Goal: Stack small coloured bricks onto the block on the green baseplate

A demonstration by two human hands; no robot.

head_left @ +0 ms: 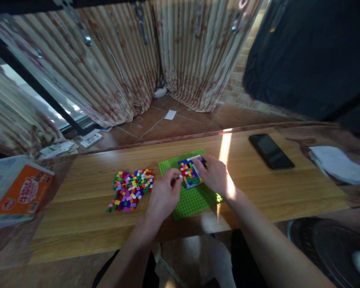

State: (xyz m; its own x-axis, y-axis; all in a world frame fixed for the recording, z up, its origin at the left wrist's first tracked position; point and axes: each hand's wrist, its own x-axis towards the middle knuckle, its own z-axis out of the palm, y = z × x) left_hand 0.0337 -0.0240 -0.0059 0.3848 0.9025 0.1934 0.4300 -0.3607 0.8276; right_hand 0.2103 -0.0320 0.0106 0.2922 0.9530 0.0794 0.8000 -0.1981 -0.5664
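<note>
A bright green studded baseplate (195,202) lies on the wooden table. On its upper part is a rectangular patch of small coloured bricks (189,172), with blue and white along the edges. My left hand (167,194) is closed in a pinch at the patch's left edge, a tiny white brick (180,176) between thumb and forefinger. From the right, my right hand (214,174) rests over the patch's upper right corner, fingers stretched and touching it; they hide that corner. A loose pile of small multicoloured bricks (133,188) lies left of my left hand.
A black phone (271,151) lies on the table (87,188) to the right. At the far left stands a clear plastic box (6,170) with an orange label. White papers (343,164) lie beyond the right end. Curtains (186,56) hang behind, and a dark round object (330,248) stands lower right.
</note>
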